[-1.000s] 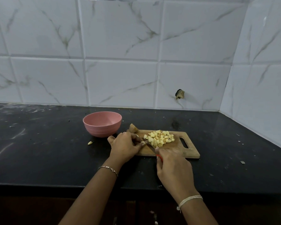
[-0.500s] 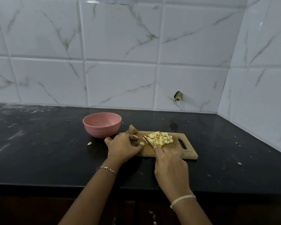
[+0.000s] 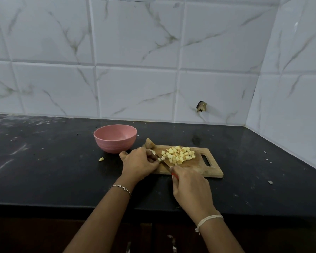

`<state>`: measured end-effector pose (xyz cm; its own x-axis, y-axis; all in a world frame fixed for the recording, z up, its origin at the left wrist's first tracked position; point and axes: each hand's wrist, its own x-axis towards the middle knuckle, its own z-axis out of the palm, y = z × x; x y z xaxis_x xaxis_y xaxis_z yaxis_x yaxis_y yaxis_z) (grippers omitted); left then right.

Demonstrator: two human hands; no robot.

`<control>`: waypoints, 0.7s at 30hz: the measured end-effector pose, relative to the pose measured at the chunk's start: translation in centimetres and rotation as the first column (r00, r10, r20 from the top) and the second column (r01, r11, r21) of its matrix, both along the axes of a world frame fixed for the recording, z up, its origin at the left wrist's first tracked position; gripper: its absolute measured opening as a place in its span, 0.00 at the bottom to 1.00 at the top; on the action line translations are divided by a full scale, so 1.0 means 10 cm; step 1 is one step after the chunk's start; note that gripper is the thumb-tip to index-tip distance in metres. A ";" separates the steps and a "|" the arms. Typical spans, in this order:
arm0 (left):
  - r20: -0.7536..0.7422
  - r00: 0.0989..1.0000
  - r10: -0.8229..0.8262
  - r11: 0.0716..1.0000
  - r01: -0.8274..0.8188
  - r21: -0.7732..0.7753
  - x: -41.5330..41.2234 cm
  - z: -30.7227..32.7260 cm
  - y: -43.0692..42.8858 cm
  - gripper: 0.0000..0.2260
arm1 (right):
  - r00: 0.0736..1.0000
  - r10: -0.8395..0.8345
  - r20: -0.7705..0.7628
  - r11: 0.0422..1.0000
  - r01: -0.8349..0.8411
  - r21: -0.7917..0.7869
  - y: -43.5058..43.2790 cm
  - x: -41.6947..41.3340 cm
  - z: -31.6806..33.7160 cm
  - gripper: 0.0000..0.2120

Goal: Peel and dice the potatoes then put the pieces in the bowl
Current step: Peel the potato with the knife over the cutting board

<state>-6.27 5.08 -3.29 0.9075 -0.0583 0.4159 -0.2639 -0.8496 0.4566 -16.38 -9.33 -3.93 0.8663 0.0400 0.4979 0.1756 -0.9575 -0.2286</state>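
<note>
Now the diced potato pile (image 3: 179, 155) sits mid cutting board (image 3: 206, 169) on the table (image 3: 53, 161), with the pink bowl (image 3: 115, 138) just beyond the board's left end. Both forearms reach forward; the left hand (image 3: 140, 163) curls over a small potato piece (image 3: 160, 159), and the right hand (image 3: 190, 187) clenches a red-handled knife (image 3: 166, 163), blade angled against that piece
</note>
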 end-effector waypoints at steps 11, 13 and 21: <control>-0.008 1.000 -0.005 1.000 0.005 -0.017 0.02 -0.02 0.01 0.09 | 0.999 0.019 -0.050 0.983 -0.028 -0.184 0.03 0.00 0.09 0.11; -0.007 1.000 -0.012 1.000 0.012 -0.014 0.03 -0.03 0.00 0.09 | 0.999 0.010 -0.051 0.983 -0.019 -0.185 0.00 -0.05 0.10 0.11; -0.019 1.000 -0.006 1.000 0.007 0.014 0.01 0.00 -0.02 0.11 | 0.993 -0.115 0.010 0.986 0.115 -0.117 -0.13 -0.13 0.09 0.14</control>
